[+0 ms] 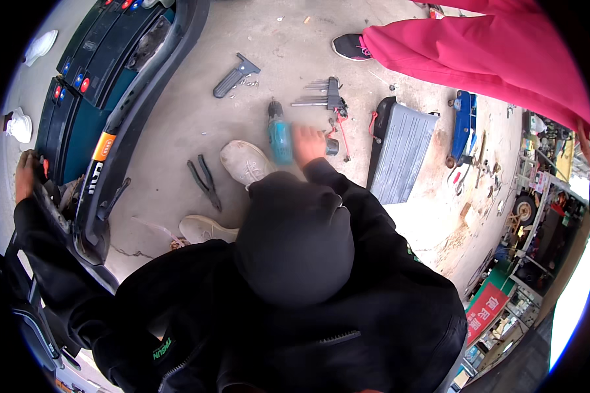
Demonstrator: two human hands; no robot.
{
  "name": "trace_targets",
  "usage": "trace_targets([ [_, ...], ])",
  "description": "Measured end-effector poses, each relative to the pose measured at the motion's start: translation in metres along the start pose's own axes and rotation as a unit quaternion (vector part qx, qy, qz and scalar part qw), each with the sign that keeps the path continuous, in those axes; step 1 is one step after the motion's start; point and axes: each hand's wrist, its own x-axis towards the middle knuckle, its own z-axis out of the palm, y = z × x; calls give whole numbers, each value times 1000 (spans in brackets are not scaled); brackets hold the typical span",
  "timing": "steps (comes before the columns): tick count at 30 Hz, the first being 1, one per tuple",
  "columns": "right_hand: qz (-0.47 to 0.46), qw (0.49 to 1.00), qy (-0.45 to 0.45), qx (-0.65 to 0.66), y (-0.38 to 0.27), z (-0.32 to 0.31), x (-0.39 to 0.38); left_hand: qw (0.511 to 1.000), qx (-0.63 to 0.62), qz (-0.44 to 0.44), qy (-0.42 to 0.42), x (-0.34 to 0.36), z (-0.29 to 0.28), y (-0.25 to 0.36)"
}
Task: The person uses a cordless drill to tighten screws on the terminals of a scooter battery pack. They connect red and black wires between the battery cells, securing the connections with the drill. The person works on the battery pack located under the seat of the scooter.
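Being likely hefty and stiff, the cordless drill (281,142) suits a handle hold, right fingers (306,137) wrapped there, left fingers' (26,164) grip unclear.

Head view, one: left fisheye, head-worn; facing down, wide, near, onto left hand (25,175), right hand (310,144), floor (170,134).
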Motion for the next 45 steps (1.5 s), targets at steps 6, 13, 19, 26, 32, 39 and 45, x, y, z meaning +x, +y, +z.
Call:
trace_targets([
  [6, 43, 995, -60, 63, -12, -18, -26, 997, 53, -47, 5, 8, 11, 42],
  [13, 424, 900, -76, 74, 94, -20, -69, 983, 171, -56, 33, -25, 12, 76],
  [19, 408, 911, -3, 57, 133, 6, -72, 968, 235, 8, 87, -25, 19, 71],
  [26, 472, 871, -72, 116, 164, 16, -98, 962, 232, -17, 141, -70, 34, 159],
  [32, 393, 891, -164, 154, 106, -11, -29, 958, 227, -15, 177, -122, -1, 259],
  [39, 416, 852, -258, 187, 129, 36, -18, 969, 194, 89, 123, -226, 18, 362],
  [45, 401, 867, -282, 86, 119, 30, 4, 954, 106, 278, 49, -269, 83, 408],
])
